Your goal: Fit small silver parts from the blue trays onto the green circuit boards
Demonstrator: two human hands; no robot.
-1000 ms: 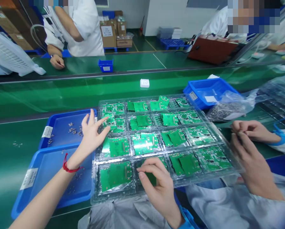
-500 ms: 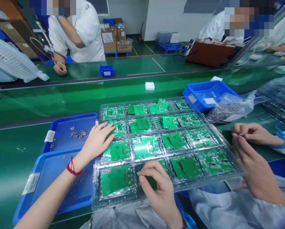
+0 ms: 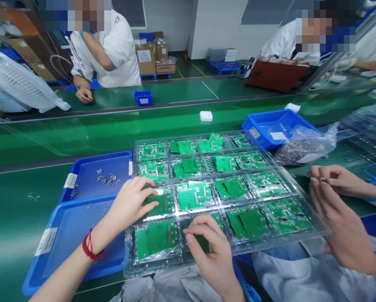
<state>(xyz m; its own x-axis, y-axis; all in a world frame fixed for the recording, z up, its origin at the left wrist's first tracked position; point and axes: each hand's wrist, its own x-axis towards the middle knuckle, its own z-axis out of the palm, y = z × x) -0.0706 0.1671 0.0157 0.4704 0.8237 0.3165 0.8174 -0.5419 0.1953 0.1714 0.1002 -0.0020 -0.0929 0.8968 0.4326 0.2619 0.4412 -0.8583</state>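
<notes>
A clear plastic tray (image 3: 177, 214) divided into compartments lies in front of me, with green circuit boards (image 3: 158, 237) in its cells. My left hand (image 3: 133, 199), a red cord round its wrist, hovers at the tray's left side with fingers bent and apart. Its fingertips are over a circuit board (image 3: 164, 203) in the leftmost column; whether they touch it I cannot tell. Above the front row is my right hand (image 3: 211, 249), thumb and forefinger tips pinched together. Anything between those tips is too small to make out. It partly covers the circuit board beneath it.
Two blue trays (image 3: 51, 256) with small metal parts (image 3: 104, 178) stand at the left. A blue bin (image 3: 253, 121) and a bag of small dark parts (image 3: 296, 151) sit at the back right. A co-worker's hands (image 3: 329, 184) are beside the tray's right edge.
My left hand has moved toward me along the tray's left column, from the second row to the third, and its fingers are more bent. My right hand stays nearly where it was.
</notes>
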